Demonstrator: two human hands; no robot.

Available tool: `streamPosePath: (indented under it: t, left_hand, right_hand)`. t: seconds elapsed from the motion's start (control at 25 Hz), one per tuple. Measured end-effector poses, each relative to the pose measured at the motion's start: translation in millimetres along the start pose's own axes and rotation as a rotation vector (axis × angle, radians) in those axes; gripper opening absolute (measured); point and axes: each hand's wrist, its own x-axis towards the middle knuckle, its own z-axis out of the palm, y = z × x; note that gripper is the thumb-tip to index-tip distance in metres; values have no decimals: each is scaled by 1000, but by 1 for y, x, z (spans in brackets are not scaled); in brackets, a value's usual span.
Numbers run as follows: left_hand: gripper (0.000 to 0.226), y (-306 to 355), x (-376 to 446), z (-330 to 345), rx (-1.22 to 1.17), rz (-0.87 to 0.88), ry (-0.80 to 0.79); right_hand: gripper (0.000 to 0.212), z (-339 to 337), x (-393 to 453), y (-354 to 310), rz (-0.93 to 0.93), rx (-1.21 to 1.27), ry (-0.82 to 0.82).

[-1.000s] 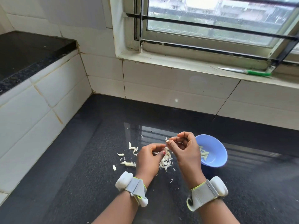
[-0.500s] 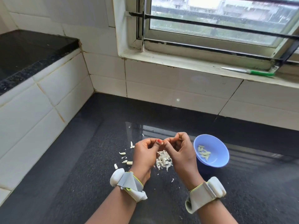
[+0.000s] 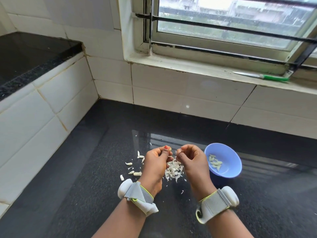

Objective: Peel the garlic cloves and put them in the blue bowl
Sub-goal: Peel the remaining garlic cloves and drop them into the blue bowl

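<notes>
My left hand (image 3: 157, 162) pinches a small pale garlic clove (image 3: 169, 149) between thumb and fingertips. My right hand (image 3: 192, 160) is just to its right with curled fingers, pinching a thin bit of skin near the clove. Both hover over a heap of white garlic skins (image 3: 173, 170) on the black counter. The blue bowl (image 3: 229, 169) stands right of my right hand and holds several peeled cloves (image 3: 215, 163). Several unpeeled cloves (image 3: 135, 172) lie scattered on the counter left of my left hand.
The black granite counter (image 3: 85, 186) ends at white tiled walls at the left and back. A green-handled knife (image 3: 262, 76) lies on the window sill at the upper right. A raised black ledge (image 3: 29, 55) sits at the left.
My two hands came together at the clove and have now drawn slightly apart. The view has shifted so the whole inside of the bowl shows.
</notes>
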Motion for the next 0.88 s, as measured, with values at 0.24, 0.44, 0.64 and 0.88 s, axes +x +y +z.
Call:
streamPosePath:
  t: [0.24,0.44,0.64,0.88]
  left_hand:
    - [15,-9,5,0,210,148,89]
    - [8,-11,8,-5,509,358,160]
    - [12,-12,12,-5,422,299,132]
    - [17,-15,10,-3,222,196,105]
  right_hand:
    - [11,-2,3,1,-51,-296,-69]
    - [18,1,-4,-9,53,207,-188]
    - [13,-1,-1,-8,162,333,-209]
    - [16,-8,-1,-12,355,600,-224]
